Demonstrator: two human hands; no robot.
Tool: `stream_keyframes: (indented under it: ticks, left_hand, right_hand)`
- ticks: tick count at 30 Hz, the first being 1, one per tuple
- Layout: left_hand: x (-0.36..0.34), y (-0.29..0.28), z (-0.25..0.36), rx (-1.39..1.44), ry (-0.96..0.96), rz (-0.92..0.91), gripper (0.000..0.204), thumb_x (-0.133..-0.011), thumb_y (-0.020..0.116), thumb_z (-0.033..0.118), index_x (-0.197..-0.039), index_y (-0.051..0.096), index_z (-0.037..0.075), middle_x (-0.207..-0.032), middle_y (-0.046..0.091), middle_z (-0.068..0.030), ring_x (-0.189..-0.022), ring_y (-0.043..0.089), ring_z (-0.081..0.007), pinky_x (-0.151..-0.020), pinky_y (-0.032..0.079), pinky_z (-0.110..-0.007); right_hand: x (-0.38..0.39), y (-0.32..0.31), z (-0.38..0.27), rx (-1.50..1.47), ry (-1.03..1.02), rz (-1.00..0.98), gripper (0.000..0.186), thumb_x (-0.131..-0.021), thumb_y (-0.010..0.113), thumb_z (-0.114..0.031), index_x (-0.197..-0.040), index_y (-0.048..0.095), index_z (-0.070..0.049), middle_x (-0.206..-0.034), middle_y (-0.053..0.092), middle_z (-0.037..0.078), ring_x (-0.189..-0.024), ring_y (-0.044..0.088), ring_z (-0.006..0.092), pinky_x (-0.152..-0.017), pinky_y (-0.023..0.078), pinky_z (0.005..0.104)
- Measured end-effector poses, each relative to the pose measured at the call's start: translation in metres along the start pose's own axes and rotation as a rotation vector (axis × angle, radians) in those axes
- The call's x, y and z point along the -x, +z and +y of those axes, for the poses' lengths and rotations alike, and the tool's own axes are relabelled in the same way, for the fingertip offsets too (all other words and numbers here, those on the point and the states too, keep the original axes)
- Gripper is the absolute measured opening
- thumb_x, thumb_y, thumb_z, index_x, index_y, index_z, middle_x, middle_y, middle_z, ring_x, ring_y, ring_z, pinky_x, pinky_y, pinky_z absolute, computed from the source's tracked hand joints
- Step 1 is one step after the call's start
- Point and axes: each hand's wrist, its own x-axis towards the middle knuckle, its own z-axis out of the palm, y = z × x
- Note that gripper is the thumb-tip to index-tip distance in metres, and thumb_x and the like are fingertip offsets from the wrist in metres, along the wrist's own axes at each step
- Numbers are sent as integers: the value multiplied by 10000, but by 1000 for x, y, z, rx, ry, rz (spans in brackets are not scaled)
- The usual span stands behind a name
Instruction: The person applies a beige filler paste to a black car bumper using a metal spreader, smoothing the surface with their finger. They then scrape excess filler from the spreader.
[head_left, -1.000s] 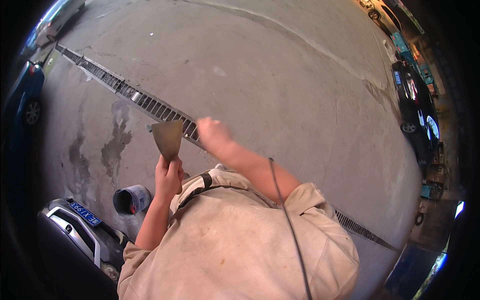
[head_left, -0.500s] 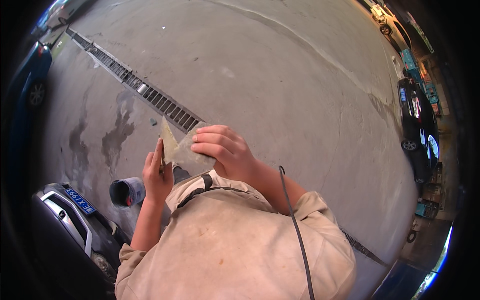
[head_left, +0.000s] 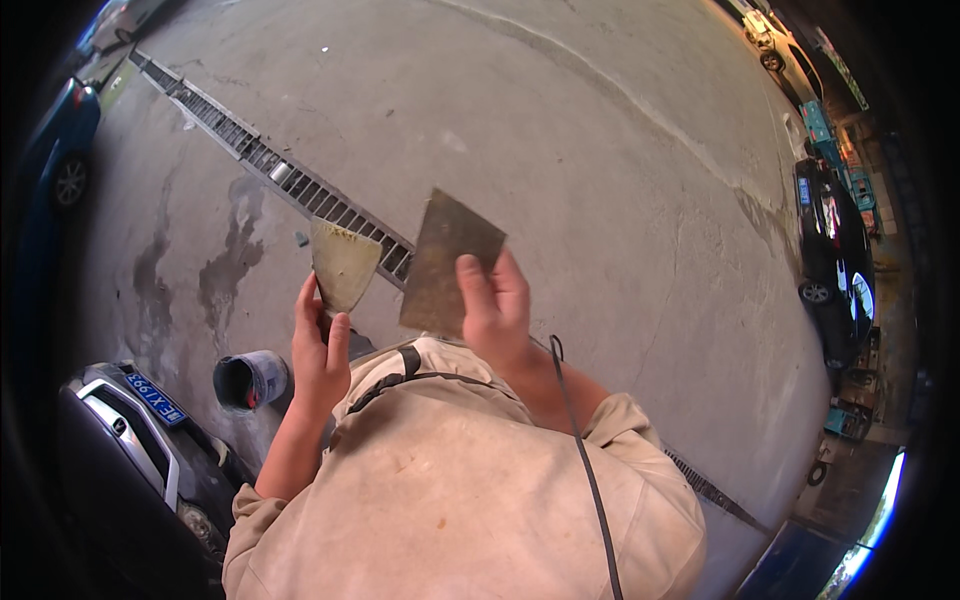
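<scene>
My left hand is closed around a putty knife, its handle mostly hidden by the fingers. The wide blade points up and away and is coated with a pale yellowish paste, rough along the far edge. To the right of it, my right hand grips a thin, flat, rectangular plate by its right side, thumb on top. The plate's upward face is brownish grey and smeared. A gap separates blade and plate, and both are held up in front of my waist.
An open bucket stands on the concrete floor left of me, near a dark car. Beyond my hands a drain grate crosses the floor. A black cord hangs by my right arm. A black car is parked far right.
The plate has come away from the putty knife, moving right and turning to show its flat face. My left hand has turned the blade so its broad coated side faces up.
</scene>
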Motion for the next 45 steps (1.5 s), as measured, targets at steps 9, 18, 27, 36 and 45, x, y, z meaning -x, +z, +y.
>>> stream_keyframes:
  ticks: [9,18,27,36,45]
  left_hand:
    - [11,24,32,540,-208,-65,371,-989,607,-24,-1299,415,51,-1027,628,-70,-766,613,-94,-641,511,-245]
    - [16,47,40,649,-204,-125,229,-1043,506,18,-1258,460,81,-888,597,-49,-652,521,-93,-553,425,-237]
    - [27,47,45,304,-183,-177,197,-993,585,-3,-1188,574,20,-744,623,-10,-627,568,-64,-559,454,-244]
    - [23,46,49,66,-61,-236,220,-951,639,11,-1167,596,20,-791,683,-94,-666,677,-194,-627,528,-315]
    - [15,48,46,-126,61,-284,225,-929,668,40,-1146,611,21,-815,673,-158,-664,675,-327,-616,529,-377]
  right_hand:
    - [-4,9,2,-79,-24,99,175,-1061,602,-187,-1105,628,-19,-806,589,-75,-697,433,11,-608,398,211]
    - [-8,6,13,33,0,114,180,-1048,616,-182,-1085,634,-6,-766,605,-40,-691,480,26,-613,437,233]
    - [-8,3,11,101,-48,49,222,-1044,618,-184,-1137,626,17,-863,709,47,-777,589,84,-707,513,274]
    - [-13,3,5,127,-63,10,229,-1036,632,-178,-1151,626,21,-860,730,72,-781,622,73,-700,528,278]
    - [-21,7,-5,205,-80,-104,225,-1024,655,-201,-1098,637,11,-786,724,67,-715,616,59,-622,517,282]
